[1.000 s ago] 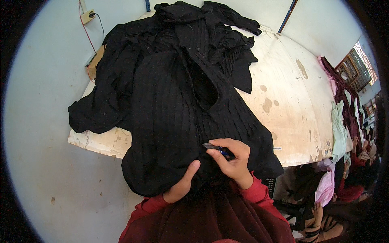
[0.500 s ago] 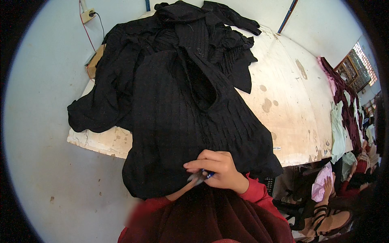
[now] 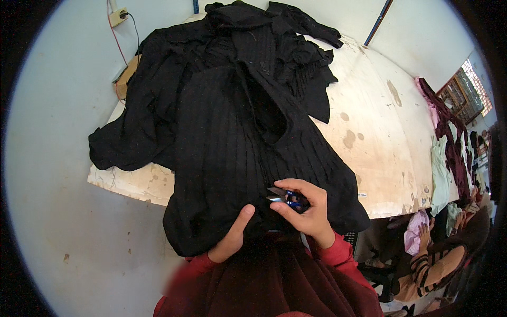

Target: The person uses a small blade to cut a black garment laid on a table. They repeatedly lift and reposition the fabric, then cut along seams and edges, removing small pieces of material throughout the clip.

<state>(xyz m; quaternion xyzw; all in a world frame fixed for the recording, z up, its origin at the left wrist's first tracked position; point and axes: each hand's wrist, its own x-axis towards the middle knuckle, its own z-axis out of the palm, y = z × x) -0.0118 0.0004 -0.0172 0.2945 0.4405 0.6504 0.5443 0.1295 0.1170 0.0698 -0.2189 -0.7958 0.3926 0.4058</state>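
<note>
A black pleated garment (image 3: 211, 142) is spread over the table and hangs down over its near edge toward me. My right hand (image 3: 316, 214) is closed round a pair of blue-handled thread snips (image 3: 296, 201), their blades apart and pointing left, just above the cloth. At the garment's near edge, my left hand (image 3: 231, 240) has its thumb lying on top of the fabric. The other left fingers are hidden under the cloth, which seems pinched between them and the thumb. A long slit-like opening (image 3: 272, 121) runs down the garment's middle.
The pale, stained tabletop (image 3: 380, 142) stretches right of the garment. A wall socket with a plug (image 3: 120, 16) and a brown box (image 3: 125, 82) are at the far left. On the right, maroon and pale green garments (image 3: 440, 171) hang over the edge, near a seated co-worker (image 3: 433, 269).
My right hand has moved up and right with the snips, whose blades now show plainly apart. The left thumb has come into view on the cloth, where my right hand covered it before.
</note>
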